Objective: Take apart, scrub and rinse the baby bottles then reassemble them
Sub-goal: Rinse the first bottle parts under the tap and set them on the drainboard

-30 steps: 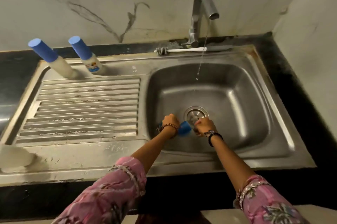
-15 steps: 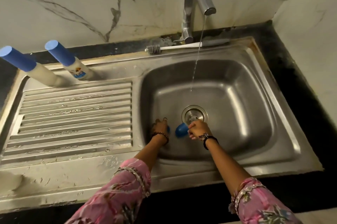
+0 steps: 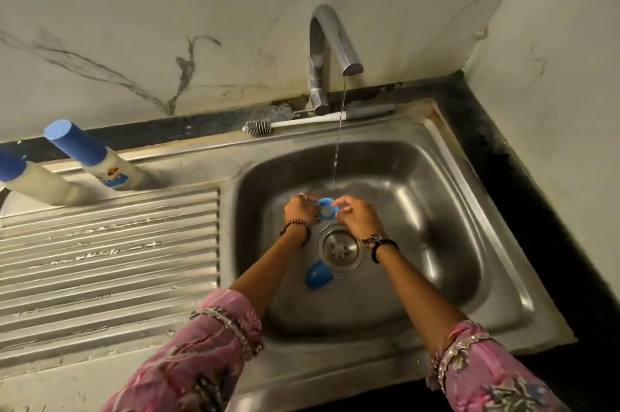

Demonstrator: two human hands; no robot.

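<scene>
Over the sink basin, my left hand and my right hand both pinch a blue bottle ring, held just below the thin stream from the tap. A blue bottle cap lies on the basin floor beside the drain. Two capped baby bottles stand at the back of the draining board, each with a blue cap. A white bottle brush lies on the rim behind the basin.
The ribbed steel draining board fills the left side. A black counter edge and a marble wall close off the right. Water runs from the tap into the basin.
Both hands have risen from the basin floor toward the stream with the blue ring between them. The blue cap stays down by the drain. The camera tilted and moved closer.
</scene>
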